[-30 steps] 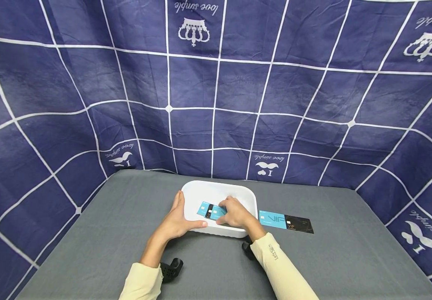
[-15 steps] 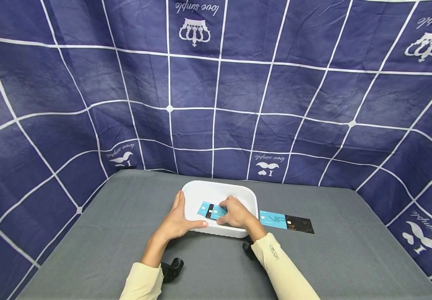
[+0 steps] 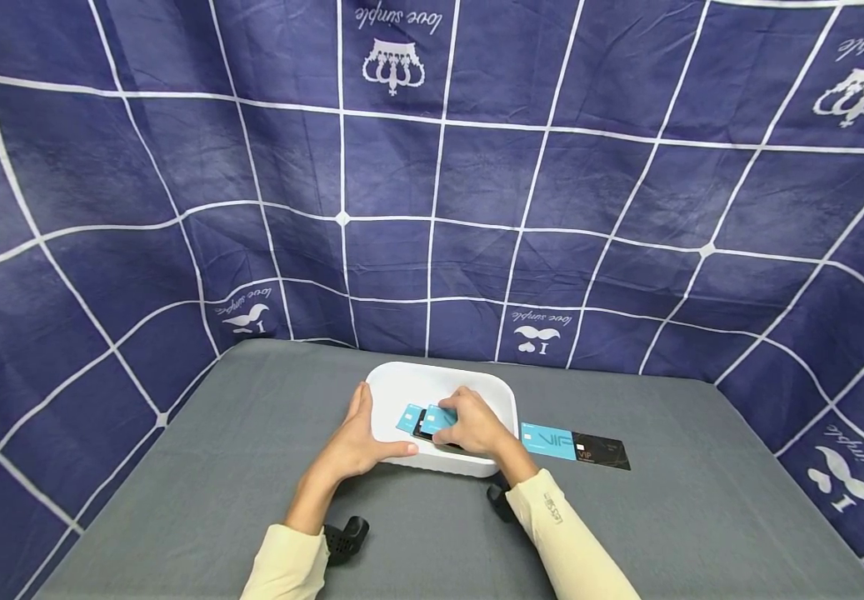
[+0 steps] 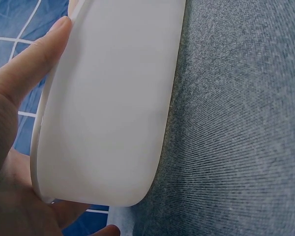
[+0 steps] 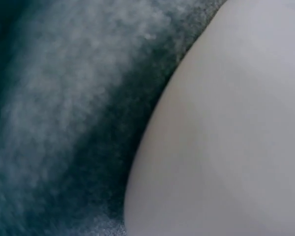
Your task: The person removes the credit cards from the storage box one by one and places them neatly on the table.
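A white plastic tray (image 3: 400,385) sits on the grey cloth, and its outer wall (image 4: 108,98) fills much of the left wrist view. My left hand (image 3: 349,446) holds the tray's left end, thumb along the front rim and fingers round the side. Inside the tray, my right hand (image 3: 474,425) pinches a blue card (image 3: 439,419) between thumb and fingers. Below that card shows the edge of a black card (image 3: 418,431), and another blue card (image 3: 407,417) lies to its left. The right wrist view shows only the tray's outside (image 5: 226,147), so that hand is hidden there.
Right of the tray, a blue card with large lettering (image 3: 546,440) lies on the cloth (image 3: 177,500), end to end with a black VIP card (image 3: 604,451). A dark blue curtain with white lines (image 3: 491,183) hangs behind and at both sides.
The pinched blue card has shifted a little up and to the right with my right fingers, uncovering more of the black card. My left hand keeps its place on the tray.
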Available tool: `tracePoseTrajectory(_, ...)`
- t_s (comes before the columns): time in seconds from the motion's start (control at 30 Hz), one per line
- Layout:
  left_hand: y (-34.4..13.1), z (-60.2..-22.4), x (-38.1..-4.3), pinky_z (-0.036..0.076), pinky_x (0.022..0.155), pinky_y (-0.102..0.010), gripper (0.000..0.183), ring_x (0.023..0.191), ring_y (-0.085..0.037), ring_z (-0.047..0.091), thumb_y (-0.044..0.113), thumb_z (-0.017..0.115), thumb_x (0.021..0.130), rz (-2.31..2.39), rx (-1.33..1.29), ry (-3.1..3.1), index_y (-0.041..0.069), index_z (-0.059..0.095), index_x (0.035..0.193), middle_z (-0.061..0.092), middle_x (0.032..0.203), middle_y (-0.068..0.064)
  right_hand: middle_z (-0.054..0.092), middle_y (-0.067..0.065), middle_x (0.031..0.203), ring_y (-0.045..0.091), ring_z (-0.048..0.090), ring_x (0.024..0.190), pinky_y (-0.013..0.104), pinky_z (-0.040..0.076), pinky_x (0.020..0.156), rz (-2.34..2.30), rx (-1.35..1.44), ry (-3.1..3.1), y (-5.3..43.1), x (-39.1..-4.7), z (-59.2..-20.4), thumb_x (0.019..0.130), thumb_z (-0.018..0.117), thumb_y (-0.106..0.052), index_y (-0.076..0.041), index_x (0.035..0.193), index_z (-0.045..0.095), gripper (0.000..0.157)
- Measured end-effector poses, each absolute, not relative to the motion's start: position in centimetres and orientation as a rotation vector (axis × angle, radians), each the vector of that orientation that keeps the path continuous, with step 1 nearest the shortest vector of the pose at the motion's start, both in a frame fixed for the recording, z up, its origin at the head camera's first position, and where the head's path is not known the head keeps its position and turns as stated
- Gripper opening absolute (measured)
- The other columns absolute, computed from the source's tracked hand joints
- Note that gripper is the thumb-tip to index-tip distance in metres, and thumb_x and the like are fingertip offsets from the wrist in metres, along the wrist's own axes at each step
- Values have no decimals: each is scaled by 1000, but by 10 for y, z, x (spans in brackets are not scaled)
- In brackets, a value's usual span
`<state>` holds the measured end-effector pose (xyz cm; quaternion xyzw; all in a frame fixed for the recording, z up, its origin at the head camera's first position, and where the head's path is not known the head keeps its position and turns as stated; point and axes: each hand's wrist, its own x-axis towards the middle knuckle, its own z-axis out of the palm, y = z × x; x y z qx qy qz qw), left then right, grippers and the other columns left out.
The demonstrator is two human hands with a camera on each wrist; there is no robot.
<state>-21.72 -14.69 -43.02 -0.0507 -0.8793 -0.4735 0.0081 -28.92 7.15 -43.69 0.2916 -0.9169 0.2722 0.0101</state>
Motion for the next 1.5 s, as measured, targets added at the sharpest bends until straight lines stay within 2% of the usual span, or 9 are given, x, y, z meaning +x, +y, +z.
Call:
tracePoseTrajectory(0.37,-146,-431,-214,20,114,-54,134,146,-43,8,38,90,69,-1480,-137,-2753,-10,-2,153,-3,161,-27,57,5,96,20,52,91,37,43,82,914,961,-2816,73,-287,-437,68,84,-18,3,114,71,52)
tracePoseTrajectory(0.7,-145,-431,-218,19,115,-52,135,147,-40,8,40,90,67,-1488,-117,-2742,-7,-2,154,-4,161,-25,60,6,93,17,54,84,31,44,75,1013,1032,-2762,75,-291,-436,69,85,-14,4,111,72,48)
tracePoseTrajectory(1.0,-145,-431,-216,19,114,-53,135,146,-43,10,38,92,66,-1477,-124,-2723,-10,0,153,0,160,-29,61,8,95,18,55,86,32,44,77,999,1075,-2753,74,-288,-435,69,82,-14,6,112,71,49)
tracePoseTrajectory(1.5,-146,-432,-218,19,114,-53,136,146,-41,9,39,92,65,-1500,-112,-2727,-8,0,154,-1,161,-26,58,4,96,19,53,89,33,44,79,895,1080,-2778,74,-287,-428,71,81,-18,6,115,70,51)
